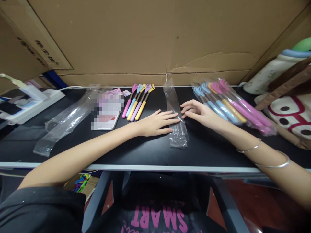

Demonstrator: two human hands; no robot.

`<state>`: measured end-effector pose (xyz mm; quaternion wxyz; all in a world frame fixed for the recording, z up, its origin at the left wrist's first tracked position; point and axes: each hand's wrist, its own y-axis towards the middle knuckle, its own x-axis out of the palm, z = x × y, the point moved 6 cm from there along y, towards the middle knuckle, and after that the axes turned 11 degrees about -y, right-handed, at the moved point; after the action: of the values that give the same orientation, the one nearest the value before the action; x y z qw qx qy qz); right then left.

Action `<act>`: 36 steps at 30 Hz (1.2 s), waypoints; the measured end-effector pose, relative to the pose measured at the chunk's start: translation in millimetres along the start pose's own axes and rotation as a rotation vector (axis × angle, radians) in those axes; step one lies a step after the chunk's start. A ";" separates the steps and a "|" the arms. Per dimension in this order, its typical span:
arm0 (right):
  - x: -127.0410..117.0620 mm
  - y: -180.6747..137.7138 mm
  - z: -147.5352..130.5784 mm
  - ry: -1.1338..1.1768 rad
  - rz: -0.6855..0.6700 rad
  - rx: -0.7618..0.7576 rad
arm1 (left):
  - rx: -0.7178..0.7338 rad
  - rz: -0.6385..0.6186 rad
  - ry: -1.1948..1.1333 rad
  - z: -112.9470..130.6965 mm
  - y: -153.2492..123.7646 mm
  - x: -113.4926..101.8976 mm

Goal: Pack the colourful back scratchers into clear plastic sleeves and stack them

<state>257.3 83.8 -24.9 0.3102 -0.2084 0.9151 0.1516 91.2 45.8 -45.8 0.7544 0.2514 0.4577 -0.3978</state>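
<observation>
A narrow clear plastic sleeve (177, 119) lies lengthwise on the black table (136, 152), at its middle. My left hand (157, 123) rests flat on the table with fingers stretched out, fingertips on the sleeve's left edge. My right hand (196, 112) lies just right of the sleeve, fingers extended and loosely apart, tips touching its right edge. Neither hand holds anything. Several loose colourful back scratchers (137, 102) with claw heads lie side by side to the left of my left hand.
A bundle of bagged back scratchers (230, 105) lies at the right. A stack of clear sleeves (65, 121) and a phone (107, 111) lie at the left. A white power strip (31, 100) sits far left. Cardboard (155, 42) walls the back; bags (286, 97) crowd the right.
</observation>
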 end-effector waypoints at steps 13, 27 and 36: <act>16.6 -5.3 -5.3 0.012 -0.160 0.040 | 0.059 0.150 0.105 3.4 -3.1 -1.0; 9.9 -10.0 -21.4 0.106 0.010 0.021 | 0.103 0.324 0.063 8.1 -7.1 -5.8; -6.8 -17.1 -42.9 0.366 0.064 -0.051 | 0.261 0.533 0.342 26.3 -10.1 -32.7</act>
<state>248.7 53.5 9.6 0.1281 -0.2112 0.9582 0.1442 87.1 32.8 -4.8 0.7057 0.5194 0.4410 -0.1941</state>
